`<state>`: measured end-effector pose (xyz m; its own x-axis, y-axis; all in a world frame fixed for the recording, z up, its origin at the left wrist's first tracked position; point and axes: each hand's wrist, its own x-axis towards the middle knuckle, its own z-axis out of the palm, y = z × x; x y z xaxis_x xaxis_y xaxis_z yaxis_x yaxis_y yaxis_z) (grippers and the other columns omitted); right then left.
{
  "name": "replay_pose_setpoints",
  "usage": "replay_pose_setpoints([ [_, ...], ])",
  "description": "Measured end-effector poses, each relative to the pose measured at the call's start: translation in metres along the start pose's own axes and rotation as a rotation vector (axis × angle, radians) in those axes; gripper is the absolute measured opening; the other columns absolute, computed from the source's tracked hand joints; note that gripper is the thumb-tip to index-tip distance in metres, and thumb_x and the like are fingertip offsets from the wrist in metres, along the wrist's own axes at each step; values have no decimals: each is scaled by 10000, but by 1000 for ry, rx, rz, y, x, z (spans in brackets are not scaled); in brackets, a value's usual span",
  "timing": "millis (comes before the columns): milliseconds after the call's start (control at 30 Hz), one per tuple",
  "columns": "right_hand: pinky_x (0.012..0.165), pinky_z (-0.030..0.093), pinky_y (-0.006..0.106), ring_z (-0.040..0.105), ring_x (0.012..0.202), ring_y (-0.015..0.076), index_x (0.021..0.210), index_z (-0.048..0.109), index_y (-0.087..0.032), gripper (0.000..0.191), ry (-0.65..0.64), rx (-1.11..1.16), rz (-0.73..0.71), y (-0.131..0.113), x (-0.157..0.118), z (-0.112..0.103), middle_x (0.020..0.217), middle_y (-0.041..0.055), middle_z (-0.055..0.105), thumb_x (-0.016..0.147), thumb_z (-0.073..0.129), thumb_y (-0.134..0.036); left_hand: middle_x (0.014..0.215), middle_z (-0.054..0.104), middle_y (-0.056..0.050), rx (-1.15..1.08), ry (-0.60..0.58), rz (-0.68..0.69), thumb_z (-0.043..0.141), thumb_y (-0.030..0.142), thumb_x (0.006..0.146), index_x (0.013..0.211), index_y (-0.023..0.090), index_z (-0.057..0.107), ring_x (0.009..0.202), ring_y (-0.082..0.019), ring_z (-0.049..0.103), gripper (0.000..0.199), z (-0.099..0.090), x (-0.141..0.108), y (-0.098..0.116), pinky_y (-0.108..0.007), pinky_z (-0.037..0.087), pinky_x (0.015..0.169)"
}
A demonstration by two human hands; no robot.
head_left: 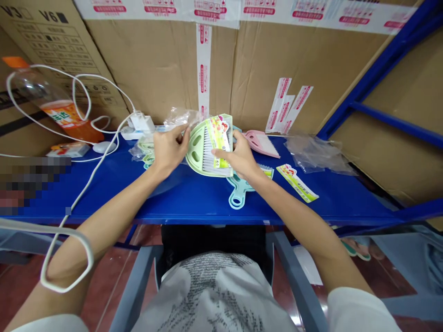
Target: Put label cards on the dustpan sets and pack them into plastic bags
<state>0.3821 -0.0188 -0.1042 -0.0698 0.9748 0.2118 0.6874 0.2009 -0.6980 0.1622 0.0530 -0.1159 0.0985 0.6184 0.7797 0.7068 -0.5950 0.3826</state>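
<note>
My right hand (pixel 241 156) grips the right side of a light green dustpan and brush set (pixel 196 154), thumb pressed on the yellow-green printed card (pixel 221 133) lying over its white bristles. Just left of the set is my left hand (pixel 171 148), its fingers curled and thumb against the fingertips; whether something small is between them I cannot make out. Under my right hand on the blue table lies a light blue set (pixel 238 193). A pink brush (pixel 261 143) rests behind it, and a loose printed card (pixel 297 183) is to the right.
Clear plastic bags (pixel 320 152) lie at the right of the blue table (pixel 204 210). Green pieces in plastic (pixel 144 148) sit behind my left hand. An orange drink bottle (pixel 65 115), a white plug (pixel 141 122) and a looping white cable (pixel 100 161) are at the left. Cardboard stands behind.
</note>
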Motion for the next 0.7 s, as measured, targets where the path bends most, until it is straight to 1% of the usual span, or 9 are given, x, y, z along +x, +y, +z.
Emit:
replay_pose_setpoints([
  [100, 1029, 647, 435, 718, 1329, 307, 1608, 417, -226, 674, 105, 214, 48, -2, 0, 10, 1550, 148, 686, 1011, 703, -353, 625, 677, -27, 7, -2, 41, 577, 425, 1063, 1181, 207, 867, 574, -184, 618, 382, 1, -4, 4, -347, 470, 654],
  [200, 1068, 637, 397, 718, 1347, 262, 1586, 401, -219, 669, 217, 423, 78, -4, 0, 16, 1576, 151, 674, 997, 715, -256, 627, 682, -30, 3, 4, 74, 575, 459, 1070, 1201, 224, 862, 583, -193, 631, 394, 1, -9, 8, -357, 486, 659],
  [267, 1096, 625, 374, 715, 1362, 242, 1572, 405, -218, 676, 263, 502, 69, -6, 0, 18, 1601, 154, 657, 988, 744, -247, 640, 693, -37, -6, 3, 109, 592, 478, 1065, 1222, 238, 860, 590, -203, 647, 392, 0, -12, 11, -374, 498, 672],
  [367, 1074, 640, 377, 744, 1318, 255, 1559, 438, -214, 687, 194, 563, 89, -10, -3, 22, 1538, 155, 704, 978, 795, -289, 680, 733, -57, 5, -19, 192, 591, 467, 1066, 1216, 255, 864, 615, -215, 674, 376, 0, -15, 13, -385, 513, 683],
  [467, 1023, 658, 365, 773, 1260, 259, 1562, 444, -207, 638, 121, 560, 130, -13, -5, 27, 1485, 156, 737, 1022, 759, -335, 704, 756, -67, 37, -52, 248, 559, 448, 1076, 1188, 263, 865, 622, -217, 676, 375, 2, -18, 16, -385, 514, 675],
  [567, 1010, 657, 358, 774, 1259, 253, 1591, 402, -202, 621, 173, 530, 118, -14, -5, 29, 1500, 165, 728, 1067, 692, -367, 710, 740, -65, 28, -141, 286, 566, 464, 1070, 1227, 275, 852, 672, -233, 696, 377, 3, -21, 20, -397, 514, 693],
  [633, 1035, 653, 396, 764, 1281, 277, 1611, 392, -205, 674, 244, 540, 117, -13, -4, 26, 1490, 173, 731, 1053, 719, -397, 728, 724, -61, 16, -195, 316, 612, 494, 1041, 1261, 294, 835, 752, -263, 714, 372, 0, -21, 23, -438, 534, 755],
  [667, 1052, 649, 421, 757, 1294, 294, 1618, 395, -212, 708, 279, 552, 125, -12, -3, 23, 1480, 175, 736, 1036, 746, -412, 766, 729, -65, 29, -170, 324, 633, 508, 1026, 1261, 299, 825, 814, -281, 720, 368, -4, -20, 23, -478, 544, 814],
  [700, 1067, 644, 444, 750, 1307, 310, 1625, 401, -218, 740, 306, 565, 132, -11, -3, 20, 1472, 176, 739, 1019, 772, -425, 849, 749, -81, 56, -87, 317, 644, 524, 1020, 1266, 297, 810, 910, -303, 723, 374, -9, -18, 22, -530, 541, 893],
])
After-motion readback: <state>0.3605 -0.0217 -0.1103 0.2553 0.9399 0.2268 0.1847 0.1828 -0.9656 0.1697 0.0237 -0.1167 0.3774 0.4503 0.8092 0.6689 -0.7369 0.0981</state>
